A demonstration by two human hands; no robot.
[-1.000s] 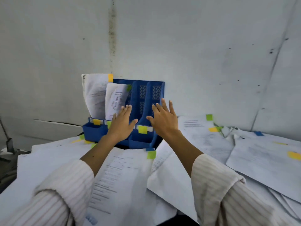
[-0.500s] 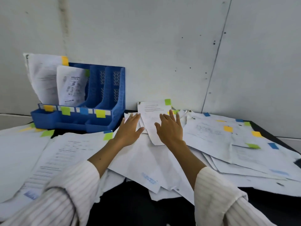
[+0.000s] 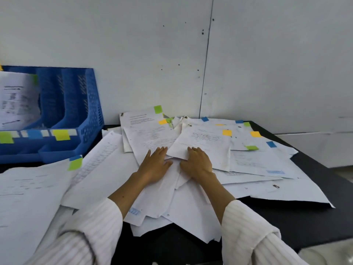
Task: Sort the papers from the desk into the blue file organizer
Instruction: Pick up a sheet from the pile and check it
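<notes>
A blue file organizer (image 3: pixel 89 115) stands at the far left against the wall, with green, blue and yellow sticky labels on its front and a printed sheet (image 3: pixel 17 100) in a left slot. Loose white papers with coloured sticky tabs cover the black desk (image 3: pixel 313 203). My left hand (image 3: pixel 155 165) lies flat, palm down, on the central pile. My right hand (image 3: pixel 197 160) lies flat beside it, fingertips at the near edge of a printed sheet with a yellow tab (image 3: pixel 204 142). Neither hand grips a paper.
A sheet with a green tab (image 3: pixel 139 119) lies at the back by the grey wall. More sheets spread right (image 3: pixel 256 161) and left (image 3: pixel 32 188). The desk's right edge drops off at the far right.
My view and both hands have shifted right, away from the organizer, onto the central paper pile. The hands lowered and now rest flat on the sheets.
</notes>
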